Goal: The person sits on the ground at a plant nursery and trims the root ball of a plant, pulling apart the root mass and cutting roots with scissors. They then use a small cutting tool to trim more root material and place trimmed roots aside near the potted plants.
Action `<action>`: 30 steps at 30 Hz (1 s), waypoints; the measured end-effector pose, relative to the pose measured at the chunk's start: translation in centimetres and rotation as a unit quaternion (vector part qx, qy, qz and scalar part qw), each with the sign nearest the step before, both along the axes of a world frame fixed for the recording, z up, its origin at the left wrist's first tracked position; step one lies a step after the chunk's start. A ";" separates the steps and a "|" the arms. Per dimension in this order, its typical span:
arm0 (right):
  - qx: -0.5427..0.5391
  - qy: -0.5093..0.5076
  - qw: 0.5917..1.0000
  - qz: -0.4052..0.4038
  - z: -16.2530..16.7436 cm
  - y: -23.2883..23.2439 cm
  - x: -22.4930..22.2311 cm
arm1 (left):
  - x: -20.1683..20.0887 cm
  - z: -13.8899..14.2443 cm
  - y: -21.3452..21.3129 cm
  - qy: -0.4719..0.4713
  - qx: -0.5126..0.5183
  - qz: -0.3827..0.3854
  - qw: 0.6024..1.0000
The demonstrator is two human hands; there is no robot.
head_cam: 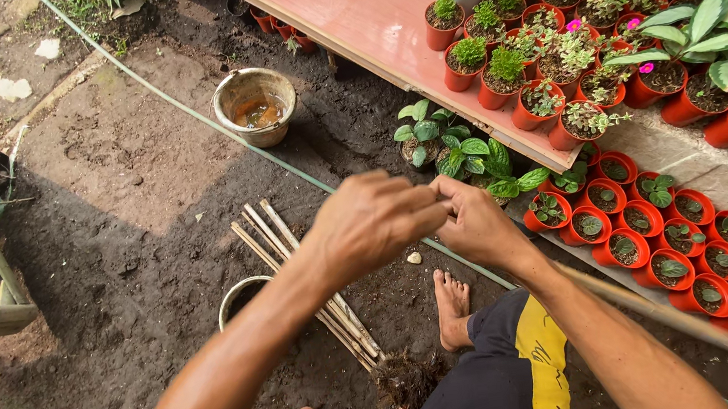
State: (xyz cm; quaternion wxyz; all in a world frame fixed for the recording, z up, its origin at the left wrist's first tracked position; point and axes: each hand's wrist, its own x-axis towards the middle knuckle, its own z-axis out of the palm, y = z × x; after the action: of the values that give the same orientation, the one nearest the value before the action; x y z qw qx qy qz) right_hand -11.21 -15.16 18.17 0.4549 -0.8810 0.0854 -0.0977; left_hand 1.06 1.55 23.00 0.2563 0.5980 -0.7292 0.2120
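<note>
above the bundle of pale, straight bamboo sticks [304, 280], the left hand [371, 222] and right hand [476, 224] meet, fingertips pinched together, perhaps on something thin; dark crumbly soil [118, 287] lies beneath.

I see no packages, labels, signs or screens anywhere around me here.
</note>
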 end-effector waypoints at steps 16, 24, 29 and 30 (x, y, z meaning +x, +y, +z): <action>0.340 0.077 0.936 0.048 2.9 -2.7 -0.9 | -2.7 -10.9 -1.6 0.869 -0.078 -0.014 0.488; 0.433 0.088 0.897 -0.012 0.7 -3.8 -0.3 | -4.6 -4.6 0.9 0.160 -0.083 0.144 0.973; 0.339 0.171 0.925 0.034 1.0 -2.9 -0.4 | -1.0 -0.4 0.6 -0.020 0.016 0.029 0.999; 0.318 0.187 0.927 0.065 1.2 -2.6 -0.4 | -0.1 -0.1 0.1 -0.015 0.020 0.009 1.000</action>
State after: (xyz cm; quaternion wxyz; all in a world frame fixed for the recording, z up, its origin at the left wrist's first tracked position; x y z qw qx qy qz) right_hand -11.59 -17.80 19.36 0.6927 -0.6958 0.1377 0.1309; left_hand 0.95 1.65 22.86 0.2309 0.6061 -0.7320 0.2085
